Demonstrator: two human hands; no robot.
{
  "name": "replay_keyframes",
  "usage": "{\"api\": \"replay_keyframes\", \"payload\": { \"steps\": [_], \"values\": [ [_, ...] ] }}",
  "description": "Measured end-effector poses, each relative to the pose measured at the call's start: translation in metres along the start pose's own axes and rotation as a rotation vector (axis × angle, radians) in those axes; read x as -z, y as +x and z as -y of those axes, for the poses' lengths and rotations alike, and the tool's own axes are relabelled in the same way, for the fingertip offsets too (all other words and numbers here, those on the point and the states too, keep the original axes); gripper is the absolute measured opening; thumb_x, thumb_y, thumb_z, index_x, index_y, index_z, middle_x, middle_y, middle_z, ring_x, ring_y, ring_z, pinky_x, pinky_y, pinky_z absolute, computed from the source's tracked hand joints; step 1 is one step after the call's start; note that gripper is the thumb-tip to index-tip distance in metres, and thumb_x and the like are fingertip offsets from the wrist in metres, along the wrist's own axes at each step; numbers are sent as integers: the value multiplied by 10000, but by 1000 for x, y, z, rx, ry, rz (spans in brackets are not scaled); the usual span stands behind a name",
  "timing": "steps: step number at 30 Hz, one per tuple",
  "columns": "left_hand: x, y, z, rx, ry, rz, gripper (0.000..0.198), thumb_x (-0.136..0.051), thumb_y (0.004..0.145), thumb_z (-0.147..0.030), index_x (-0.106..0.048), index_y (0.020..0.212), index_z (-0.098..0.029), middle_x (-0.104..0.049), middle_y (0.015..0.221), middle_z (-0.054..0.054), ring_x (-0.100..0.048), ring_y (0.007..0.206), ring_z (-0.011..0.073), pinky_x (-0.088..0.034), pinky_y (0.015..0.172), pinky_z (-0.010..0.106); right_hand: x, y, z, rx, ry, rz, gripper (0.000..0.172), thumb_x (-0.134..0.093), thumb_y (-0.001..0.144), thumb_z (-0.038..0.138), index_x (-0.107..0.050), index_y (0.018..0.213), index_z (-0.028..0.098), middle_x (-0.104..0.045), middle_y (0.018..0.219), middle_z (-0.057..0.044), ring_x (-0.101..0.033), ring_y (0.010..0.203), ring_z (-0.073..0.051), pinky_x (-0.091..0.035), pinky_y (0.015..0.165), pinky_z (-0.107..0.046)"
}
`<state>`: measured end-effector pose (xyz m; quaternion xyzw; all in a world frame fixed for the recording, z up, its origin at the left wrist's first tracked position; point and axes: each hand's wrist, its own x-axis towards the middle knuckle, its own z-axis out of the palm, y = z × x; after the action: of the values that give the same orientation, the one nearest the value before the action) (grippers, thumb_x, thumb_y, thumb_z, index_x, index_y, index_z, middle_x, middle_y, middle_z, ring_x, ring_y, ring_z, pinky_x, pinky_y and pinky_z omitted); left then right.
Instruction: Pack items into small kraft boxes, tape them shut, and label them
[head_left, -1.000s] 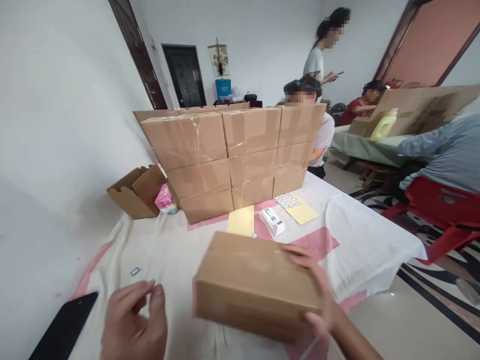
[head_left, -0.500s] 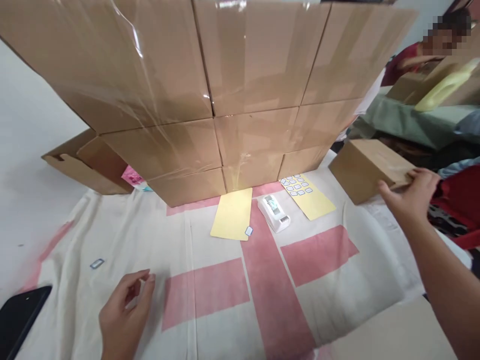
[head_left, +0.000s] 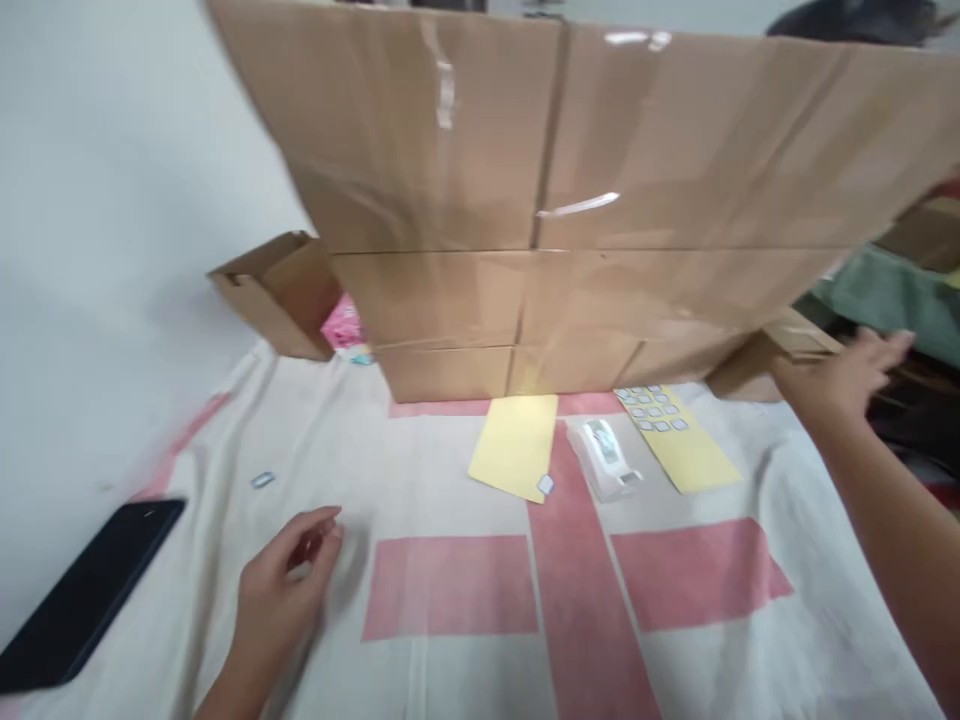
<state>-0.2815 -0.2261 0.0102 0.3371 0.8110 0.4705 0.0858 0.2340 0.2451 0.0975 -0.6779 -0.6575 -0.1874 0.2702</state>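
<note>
My left hand (head_left: pixel 289 570) hovers over the cloth at the lower left, fingers curled with thumb and fingertips close together; whether something small is between them is hidden. My right hand (head_left: pixel 840 380) is at the right edge with its fingers spread, beside a small cardboard box (head_left: pixel 761 355). A white device with a small screen (head_left: pixel 606 458) lies mid-table between a plain yellow card (head_left: pixel 517 445) and a yellow card with rows of blue-edged stickers (head_left: pixel 697 450). One sticker (head_left: pixel 546 485) sits at the plain card's lower corner, and another (head_left: pixel 262 480) is on the cloth.
A wall of taped cardboard boxes (head_left: pixel 585 290) stands across the back. An open box (head_left: pixel 281 300) with a pink packet (head_left: pixel 343 325) is at the left. A black phone (head_left: pixel 90 590) lies lower left on the white and red cloth (head_left: pixel 450 585).
The view has swung left. My right hand has let go of the small box, which now stands partly behind the box wall. My left hand keeps its curled shape.
</note>
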Motion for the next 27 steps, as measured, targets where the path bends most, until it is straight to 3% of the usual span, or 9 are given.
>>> {"api": "replay_keyframes", "payload": {
  "steps": [2, 5, 7, 10, 14, 15, 17, 21, 27],
  "values": [
    [21, 26, 2, -58, -9, -65, 285, -676, 789, -482, -709, 936, -240, -656, 766, -19, -540, 609, 116, -455, 582, 236, 6, -22, 46, 25, 226, -161, 903, -771, 763, 380, -321, 1473, 50, -238, 1491, -355, -261, 1419, -438, -308, 1010, -580],
    [50, 88, 14, -57, -74, -197, 277, -653, 818, -453, -678, 989, -237, -710, 1035, 24, -654, 841, 146, -490, 676, 241, 31, -81, 148, 326, 501, -207, 686, -736, 774, 346, -450, 1351, 111, -411, 1354, -317, -421, 1311, -402, -448, 934, -530],
    [58, 141, 28, -43, -122, -217, 409, -652, 806, -455, -612, 1143, -226, -687, 1162, 67, -675, 1010, 192, -534, 765, 278, 56, -132, 228, 602, 654, -108, 446, -638, 866, 308, -504, 1264, 160, -562, 1179, -237, -535, 1187, -368, -470, 962, -526],
    [46, 221, 49, 2, -160, -229, 806, -755, 711, -449, -426, 1392, -169, -555, 1394, 183, -582, 1277, 284, -523, 989, 410, 86, -201, 351, 1003, 862, 224, 350, -518, 933, 208, -490, 1282, 226, -617, 1202, -152, -602, 1166, -303, -504, 988, -480],
    [10, 298, 56, -6, -156, -225, 1324, -907, 542, -486, -144, 1566, -136, -197, 1642, 249, -164, 1564, 362, -194, 1266, 497, 86, -243, 502, 929, 951, 505, 629, -536, 929, 279, -302, 1504, 179, -458, 1496, -179, -494, 1367, -293, -478, 1081, -437],
    [1, 310, 55, -4, -152, -234, 1382, -914, 532, -501, -89, 1580, -140, -144, 1659, 249, -89, 1577, 369, -135, 1279, 507, 81, -244, 533, 842, 888, 531, 708, -544, 930, 301, -232, 1548, 153, -359, 1570, -206, -453, 1406, -320, -479, 1074, -449],
    [-15, 327, 51, 4, -148, -253, 1411, -903, 558, -519, -16, 1590, -142, -105, 1664, 257, -58, 1580, 375, -128, 1278, 514, 69, -237, 586, 682, 652, 613, 744, -542, 950, 346, -191, 1581, 170, -330, 1572, -236, -551, 1305, -358, -511, 999, -486],
    [-37, 339, 45, 0, -134, -273, 1361, -886, 602, -461, 3, 1594, -183, -266, 1593, 254, -310, 1510, 360, -311, 1216, 495, 48, -218, 643, 522, 313, 700, 535, -533, 984, 346, -388, 1478, 202, -488, 1383, -240, -696, 1030, -331, -541, 848, -459],
    [-46, 332, 41, -31, -65, -319, 1377, -888, 581, -465, -9, 1584, -121, -343, 1512, 274, -385, 1446, 397, -371, 1168, 504, 33, -212, 647, 579, 333, 665, 374, -456, 1011, 298, -459, 1376, 220, -490, 1327, -193, -692, 946, -266, -521, 808, -382]
  ]
}}
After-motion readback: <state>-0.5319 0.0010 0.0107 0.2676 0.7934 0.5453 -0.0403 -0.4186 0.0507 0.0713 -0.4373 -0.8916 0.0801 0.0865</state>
